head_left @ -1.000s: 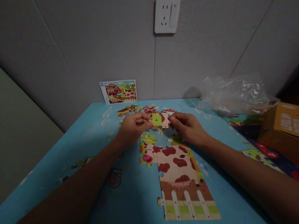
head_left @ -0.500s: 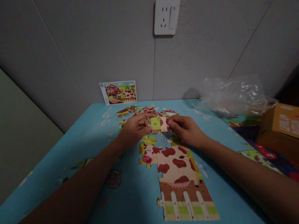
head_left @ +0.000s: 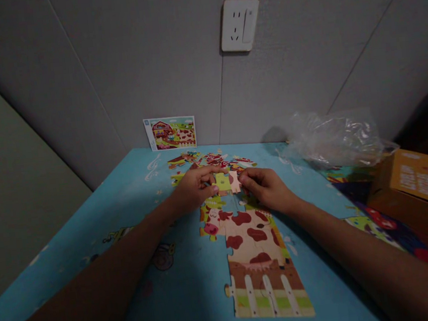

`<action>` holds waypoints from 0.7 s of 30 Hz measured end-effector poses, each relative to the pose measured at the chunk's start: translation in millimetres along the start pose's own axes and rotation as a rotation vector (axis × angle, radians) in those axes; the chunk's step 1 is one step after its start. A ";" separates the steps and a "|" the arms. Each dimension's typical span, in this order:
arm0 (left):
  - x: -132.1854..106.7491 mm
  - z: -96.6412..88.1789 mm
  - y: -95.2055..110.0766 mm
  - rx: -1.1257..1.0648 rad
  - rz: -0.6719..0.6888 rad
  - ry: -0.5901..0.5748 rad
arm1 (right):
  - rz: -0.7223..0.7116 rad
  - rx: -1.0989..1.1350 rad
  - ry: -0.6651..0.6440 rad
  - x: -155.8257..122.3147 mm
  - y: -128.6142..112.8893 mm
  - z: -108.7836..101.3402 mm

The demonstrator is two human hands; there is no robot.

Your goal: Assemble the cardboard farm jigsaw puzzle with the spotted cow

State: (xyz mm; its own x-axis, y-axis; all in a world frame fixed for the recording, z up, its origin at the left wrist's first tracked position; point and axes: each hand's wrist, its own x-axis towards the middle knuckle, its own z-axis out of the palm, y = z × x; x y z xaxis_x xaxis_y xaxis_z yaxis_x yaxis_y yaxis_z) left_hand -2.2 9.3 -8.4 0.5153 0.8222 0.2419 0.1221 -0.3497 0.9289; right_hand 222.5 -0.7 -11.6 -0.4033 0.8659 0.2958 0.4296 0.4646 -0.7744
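My left hand (head_left: 193,188) and my right hand (head_left: 265,190) pinch a small joined section of jigsaw pieces (head_left: 225,182) between them, green and peach in colour. Its lower edge sits just above a partly built cow jigsaw (head_left: 251,242), which lies on the blue table (head_left: 156,186) and shows brown patches, a pink snout and a white fence. Several loose or loosely grouped pieces (head_left: 210,160) lie beyond my hands. My fingers hide part of the held section.
A printed farm picture card (head_left: 170,133) leans against the grey wall behind the table, below a wall socket (head_left: 240,25). A crumpled plastic bag (head_left: 335,138) and an orange cardboard box (head_left: 419,186) sit at the right, beside a colourful printed surface (head_left: 379,228).
Both hands have moved the held pieces slightly nearer to me and lower, closer to the cow jigsaw. The cow jigsaw, picture card and other objects stay in place.
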 end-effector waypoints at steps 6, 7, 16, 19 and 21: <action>-10.2 -6.9 15.9 -0.061 -0.216 -0.472 | 0.084 0.159 -0.334 -8.1 -11.9 -0.3; -12.0 -7.6 18.5 -0.040 -0.237 -0.533 | 0.082 0.171 -0.369 -8.9 -14.1 0.1; -18.4 -0.4 32.6 0.298 -0.385 -0.587 | 0.014 0.120 -0.355 -8.1 -13.4 1.2; -19.1 3.8 34.5 0.351 -0.385 -0.612 | 0.007 0.133 -0.368 -7.9 -13.7 2.7; -19.2 4.5 35.0 0.351 -0.374 -0.635 | 0.014 0.137 -0.374 -7.7 -14.8 3.5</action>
State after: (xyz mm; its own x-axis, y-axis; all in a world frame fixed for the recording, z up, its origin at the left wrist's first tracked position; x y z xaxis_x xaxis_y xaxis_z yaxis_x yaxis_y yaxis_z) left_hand -4.0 -20.8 18.2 0.7579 0.5376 -0.3697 0.5852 -0.3098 0.7494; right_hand 216.5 -15.0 -4.4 -0.6754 0.7331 0.0801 0.3358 0.4025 -0.8516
